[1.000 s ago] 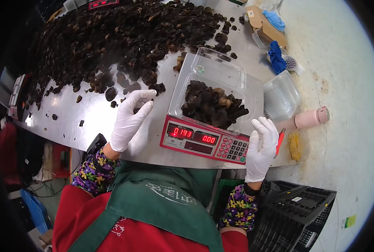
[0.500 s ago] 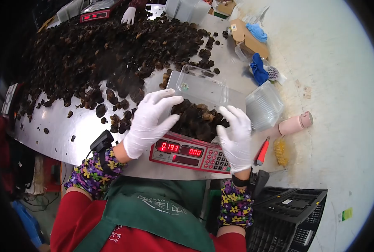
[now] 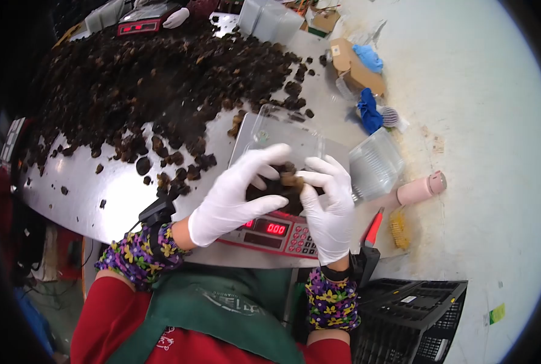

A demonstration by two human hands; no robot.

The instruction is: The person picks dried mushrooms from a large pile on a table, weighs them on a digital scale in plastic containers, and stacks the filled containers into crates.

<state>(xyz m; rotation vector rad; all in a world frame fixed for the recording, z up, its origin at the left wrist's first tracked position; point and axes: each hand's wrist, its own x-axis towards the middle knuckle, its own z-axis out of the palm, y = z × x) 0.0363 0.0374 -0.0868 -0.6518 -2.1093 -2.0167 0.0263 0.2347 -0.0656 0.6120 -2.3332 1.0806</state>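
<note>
A clear plastic clamshell box (image 3: 294, 136) lies with its lid folded back on the red-fronted digital scale (image 3: 255, 238). Dark wood ear mushrooms (image 3: 291, 203) fill its near half, partly hidden by my gloved hands. My left hand (image 3: 228, 200) curves over the box's left side, thumb and fingers apart around the mushrooms. On the right side, my right hand (image 3: 331, 215) pinches a brownish wood ear piece (image 3: 291, 181) between thumb and forefinger, just above the pile. One display reads 0.00; the other is mostly covered by my left hand.
A large wood ear heap (image 3: 131, 85) spreads across the metal table. To the right are stacked clear boxes (image 3: 378, 161), a pink bottle (image 3: 422, 188), a red-handled tool (image 3: 374, 229) and a yellow brush (image 3: 399, 229). Another person's gloved hand (image 3: 176, 18) is beside a second scale (image 3: 138, 26).
Both hands have closed in over the box, and my right thumb and forefinger now pinch a wood ear piece. The other person's hand has shifted left and up.
</note>
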